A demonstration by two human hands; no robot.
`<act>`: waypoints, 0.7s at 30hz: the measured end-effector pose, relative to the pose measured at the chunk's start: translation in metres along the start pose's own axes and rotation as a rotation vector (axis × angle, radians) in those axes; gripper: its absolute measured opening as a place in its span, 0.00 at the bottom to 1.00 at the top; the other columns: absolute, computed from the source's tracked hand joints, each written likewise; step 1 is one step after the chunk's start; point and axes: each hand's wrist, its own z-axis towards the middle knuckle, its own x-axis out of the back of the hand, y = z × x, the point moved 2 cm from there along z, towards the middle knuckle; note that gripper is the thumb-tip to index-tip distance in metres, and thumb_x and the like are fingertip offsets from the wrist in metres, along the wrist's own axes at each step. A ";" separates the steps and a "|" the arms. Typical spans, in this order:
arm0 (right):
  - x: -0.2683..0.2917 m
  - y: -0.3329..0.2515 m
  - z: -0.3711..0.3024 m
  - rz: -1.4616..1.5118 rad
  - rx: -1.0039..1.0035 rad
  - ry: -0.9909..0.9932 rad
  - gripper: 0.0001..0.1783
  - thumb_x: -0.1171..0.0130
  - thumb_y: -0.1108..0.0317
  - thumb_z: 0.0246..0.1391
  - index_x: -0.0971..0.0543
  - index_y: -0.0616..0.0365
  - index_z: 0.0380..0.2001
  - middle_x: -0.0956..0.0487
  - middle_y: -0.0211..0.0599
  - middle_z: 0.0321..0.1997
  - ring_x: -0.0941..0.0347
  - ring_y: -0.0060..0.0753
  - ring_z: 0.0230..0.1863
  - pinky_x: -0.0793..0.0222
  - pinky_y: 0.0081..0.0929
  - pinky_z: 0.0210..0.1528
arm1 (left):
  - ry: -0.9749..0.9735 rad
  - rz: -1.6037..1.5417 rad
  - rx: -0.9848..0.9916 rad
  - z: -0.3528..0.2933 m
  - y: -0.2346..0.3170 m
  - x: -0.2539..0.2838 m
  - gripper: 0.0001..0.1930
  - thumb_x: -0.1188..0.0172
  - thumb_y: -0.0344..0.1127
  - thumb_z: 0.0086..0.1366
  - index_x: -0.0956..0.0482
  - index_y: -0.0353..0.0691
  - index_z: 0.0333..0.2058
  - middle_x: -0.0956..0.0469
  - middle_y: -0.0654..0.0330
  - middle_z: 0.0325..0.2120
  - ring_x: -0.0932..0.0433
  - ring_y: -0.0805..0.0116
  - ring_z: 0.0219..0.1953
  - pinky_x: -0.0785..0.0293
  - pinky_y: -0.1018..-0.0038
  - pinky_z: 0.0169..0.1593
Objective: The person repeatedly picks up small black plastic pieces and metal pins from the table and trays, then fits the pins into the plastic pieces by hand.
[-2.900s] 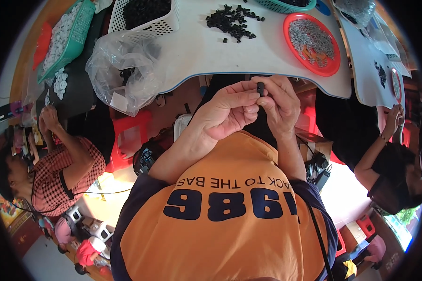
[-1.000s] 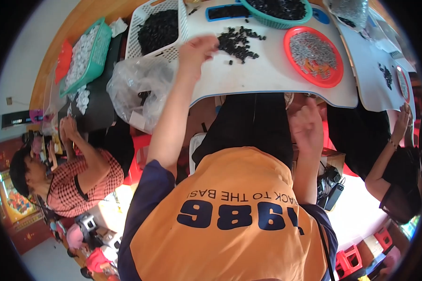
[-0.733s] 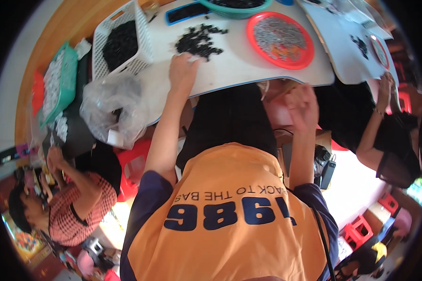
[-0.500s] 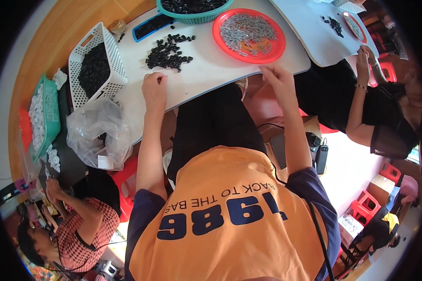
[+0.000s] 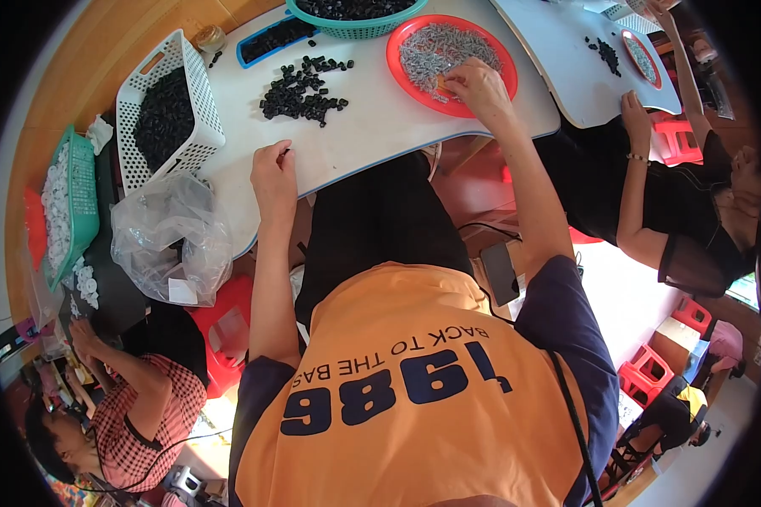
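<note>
My left hand (image 5: 274, 179) hovers by the front edge of the white table (image 5: 380, 118), its fingers closed. A bit of a small black plastic piece shows at the fingertips. Over the red plate (image 5: 510, 80) at the table's right side reaches my right hand (image 5: 480, 89), fingertips pinched down among small silvery metal pins (image 5: 440, 49). Whatever those fingertips hold is too small to make out. Between the hands and farther back lies a loose pile of small black pieces (image 5: 300, 100).
Around the table stand a white perforated basket (image 5: 207, 127) of black pieces, a blue tray (image 5: 247, 52) and a green basket (image 5: 359, 32). A clear plastic bag (image 5: 169, 241) hangs at the left edge. Co-workers sit left and right; another table (image 5: 566, 76) adjoins at right.
My right hand has moved from the table's front edge forward onto the pins in the red plate. My left hand stays near the edge. The right-hand co-worker has spread their hands apart.
</note>
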 end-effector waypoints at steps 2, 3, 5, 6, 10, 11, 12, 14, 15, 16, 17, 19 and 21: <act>-0.002 0.003 0.003 -0.020 0.008 -0.006 0.10 0.23 0.63 0.69 0.02 0.55 0.47 0.09 0.47 0.48 0.09 0.58 0.52 0.14 0.54 0.58 | 0.003 -0.028 0.009 -0.001 -0.009 -0.001 0.11 0.27 0.26 0.79 0.06 0.35 0.56 0.11 0.49 0.49 0.09 0.51 0.48 0.12 0.58 0.57; -0.002 0.004 0.004 -0.039 0.014 -0.010 0.10 0.23 0.64 0.69 0.02 0.55 0.47 0.09 0.47 0.49 0.09 0.58 0.52 0.14 0.54 0.58 | 0.004 -0.042 0.014 -0.004 -0.012 -0.002 0.11 0.27 0.26 0.79 0.06 0.35 0.56 0.10 0.49 0.50 0.09 0.51 0.48 0.12 0.58 0.57; -0.004 0.006 0.001 -0.039 0.010 -0.025 0.10 0.23 0.64 0.69 0.02 0.56 0.48 0.09 0.47 0.49 0.09 0.57 0.52 0.14 0.53 0.58 | 0.005 -0.072 0.023 -0.005 -0.022 0.000 0.11 0.27 0.26 0.79 0.06 0.35 0.56 0.10 0.49 0.50 0.09 0.52 0.48 0.12 0.59 0.57; -0.003 0.003 0.001 -0.036 0.007 -0.036 0.11 0.23 0.65 0.70 0.02 0.56 0.49 0.09 0.46 0.49 0.09 0.56 0.52 0.14 0.52 0.58 | 0.009 -0.086 0.028 -0.003 -0.026 0.001 0.11 0.27 0.26 0.79 0.06 0.35 0.56 0.10 0.49 0.50 0.09 0.52 0.48 0.12 0.59 0.57; -0.003 -0.007 0.002 -0.030 0.000 -0.067 0.11 0.23 0.66 0.70 0.03 0.58 0.51 0.09 0.45 0.51 0.09 0.54 0.53 0.14 0.49 0.58 | 0.024 -0.143 0.042 0.002 -0.035 0.001 0.12 0.27 0.26 0.79 0.06 0.35 0.57 0.10 0.50 0.50 0.09 0.54 0.48 0.12 0.60 0.57; -0.005 -0.011 0.002 -0.007 0.045 -0.093 0.11 0.23 0.67 0.70 0.03 0.58 0.51 0.09 0.45 0.51 0.09 0.54 0.53 0.14 0.49 0.58 | 0.027 -0.157 0.044 0.002 -0.038 0.004 0.12 0.27 0.26 0.79 0.06 0.35 0.57 0.10 0.50 0.50 0.09 0.54 0.48 0.12 0.60 0.57; -0.007 -0.013 0.001 0.016 0.087 -0.120 0.11 0.23 0.68 0.70 0.04 0.58 0.51 0.09 0.45 0.51 0.09 0.54 0.54 0.14 0.48 0.58 | 0.027 -0.172 0.046 0.001 -0.039 0.003 0.12 0.27 0.26 0.79 0.06 0.35 0.57 0.10 0.51 0.50 0.09 0.55 0.48 0.12 0.60 0.57; -0.011 -0.015 0.002 0.009 0.100 -0.159 0.11 0.23 0.69 0.69 0.04 0.58 0.51 0.10 0.45 0.51 0.09 0.54 0.54 0.13 0.48 0.59 | 0.029 -0.202 0.050 0.000 -0.041 0.002 0.12 0.27 0.26 0.79 0.06 0.35 0.57 0.10 0.51 0.50 0.09 0.55 0.49 0.12 0.61 0.58; -0.014 -0.018 0.003 0.008 0.116 -0.196 0.11 0.23 0.70 0.68 0.04 0.58 0.51 0.10 0.45 0.51 0.09 0.53 0.54 0.13 0.48 0.59 | 0.032 -0.214 0.052 -0.001 -0.043 0.002 0.12 0.27 0.26 0.79 0.06 0.35 0.57 0.10 0.51 0.50 0.09 0.56 0.49 0.12 0.61 0.58; -0.016 -0.022 0.004 0.008 0.118 -0.196 0.11 0.23 0.70 0.68 0.04 0.58 0.51 0.10 0.45 0.51 0.09 0.53 0.54 0.13 0.48 0.59 | 0.035 -0.225 0.054 0.000 -0.045 0.002 0.12 0.27 0.26 0.79 0.06 0.35 0.58 0.10 0.51 0.50 0.09 0.56 0.49 0.12 0.61 0.58; -0.017 -0.025 0.005 0.005 0.137 -0.204 0.11 0.23 0.70 0.68 0.04 0.58 0.51 0.10 0.45 0.51 0.09 0.54 0.54 0.13 0.48 0.59 | 0.039 -0.237 0.056 0.000 -0.046 0.002 0.12 0.26 0.26 0.79 0.06 0.35 0.58 0.10 0.52 0.50 0.09 0.56 0.49 0.12 0.61 0.58; -0.019 -0.027 0.006 0.000 0.153 -0.212 0.11 0.23 0.70 0.68 0.04 0.58 0.51 0.10 0.45 0.51 0.09 0.54 0.54 0.13 0.48 0.59 | 0.040 -0.262 0.058 -0.003 -0.048 0.003 0.12 0.26 0.25 0.79 0.06 0.34 0.58 0.10 0.52 0.51 0.09 0.57 0.49 0.12 0.62 0.58; -0.021 -0.026 0.004 -0.022 0.135 -0.220 0.11 0.23 0.70 0.68 0.04 0.57 0.51 0.10 0.45 0.52 0.09 0.54 0.54 0.13 0.48 0.60 | 0.041 -0.287 0.059 -0.002 -0.047 0.000 0.12 0.26 0.25 0.79 0.06 0.34 0.58 0.10 0.52 0.51 0.09 0.58 0.49 0.12 0.62 0.58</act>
